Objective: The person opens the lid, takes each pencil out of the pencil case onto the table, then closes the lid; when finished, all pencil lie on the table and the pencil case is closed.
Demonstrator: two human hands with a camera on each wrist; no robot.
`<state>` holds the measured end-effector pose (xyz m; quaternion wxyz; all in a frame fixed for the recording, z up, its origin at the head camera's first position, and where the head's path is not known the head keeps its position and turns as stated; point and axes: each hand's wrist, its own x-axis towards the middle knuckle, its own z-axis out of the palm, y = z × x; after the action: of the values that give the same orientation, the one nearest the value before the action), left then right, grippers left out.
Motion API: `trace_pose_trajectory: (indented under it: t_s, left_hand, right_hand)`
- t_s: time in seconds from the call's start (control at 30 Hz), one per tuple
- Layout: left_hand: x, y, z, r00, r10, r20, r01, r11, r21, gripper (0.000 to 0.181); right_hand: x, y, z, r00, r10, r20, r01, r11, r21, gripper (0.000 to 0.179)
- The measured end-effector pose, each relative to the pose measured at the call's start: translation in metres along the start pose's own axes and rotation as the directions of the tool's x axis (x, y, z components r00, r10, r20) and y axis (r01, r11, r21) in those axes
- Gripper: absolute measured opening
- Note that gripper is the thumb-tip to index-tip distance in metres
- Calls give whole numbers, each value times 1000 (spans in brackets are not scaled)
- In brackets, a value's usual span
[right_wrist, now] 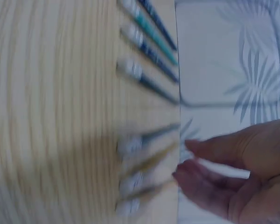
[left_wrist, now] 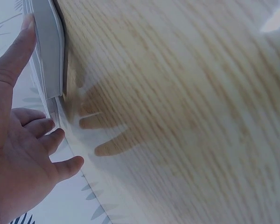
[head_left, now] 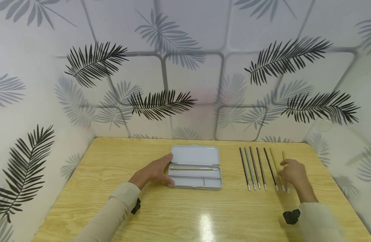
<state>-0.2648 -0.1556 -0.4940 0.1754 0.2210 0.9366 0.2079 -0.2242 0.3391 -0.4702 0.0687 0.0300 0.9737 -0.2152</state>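
A white pencil case (head_left: 188, 182) lies with its lid (head_left: 195, 155) folded back on the table, and one yellow pencil (head_left: 191, 169) is in its long back compartment. My left hand (head_left: 156, 171) touches the case's left side, thumb on the near corner and fingers by the lid; in the left wrist view the other fingers are spread loosely. To the right, pencils lie in a row: several dark ones (head_left: 254, 164), a teal one (head_left: 249, 163) and two yellow ones (head_left: 275, 164). My right hand (head_left: 294, 173) hovers over the rightmost yellow pencil (head_left: 283, 154), thumb and fingers apart in the blurred right wrist view (right_wrist: 266, 186).
The wood-grain table (head_left: 188, 211) meets a leaf-patterned wall (head_left: 197, 84) at its far edge. The pencils' white eraser ends point towards me. A bright light reflection (head_left: 206, 227) shows near the front.
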Motion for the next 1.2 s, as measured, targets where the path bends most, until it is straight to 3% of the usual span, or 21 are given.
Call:
trace_pose_trajectory:
  t_s: [0.1,0.27,0.43,0.67,0.87,1.0,1.1,1.2]
  left_hand:
    - [-1,-3,-1,1000,-4,1,4,1000,3,118]
    - [-3,-6,-3,1000,-18,-4,18,1000,-11,119]
    - [-2,-8,-1,1000,-2,-1,2,1000,-15,119]
    - [-1,-6,0,1000,3,-6,-3,1000,10,118]
    - [-1,-2,-1,1000,2,-4,-2,1000,8,117]
    - [-1,-2,0,1000,-2,-2,2,1000,2,117]
    - [0,-2,0,1000,2,-5,-2,1000,8,117]
    - [-1,-2,0,1000,6,-4,-6,1000,14,117]
  right_hand:
    - [6,-33,17,989,-144,-44,147,987,70,36]
    - [17,-87,49,950,-308,-50,311,927,209,31]
    - [25,-120,73,923,-382,-40,377,883,280,28]
    - [24,-151,96,911,-413,0,382,845,375,20]
    - [23,-168,108,900,-435,1,408,845,345,18]
    - [24,-175,116,899,-437,0,420,865,275,18]
    - [24,-181,121,913,-408,-8,399,890,219,18]
    - [22,-184,125,910,-414,-32,414,898,150,17]
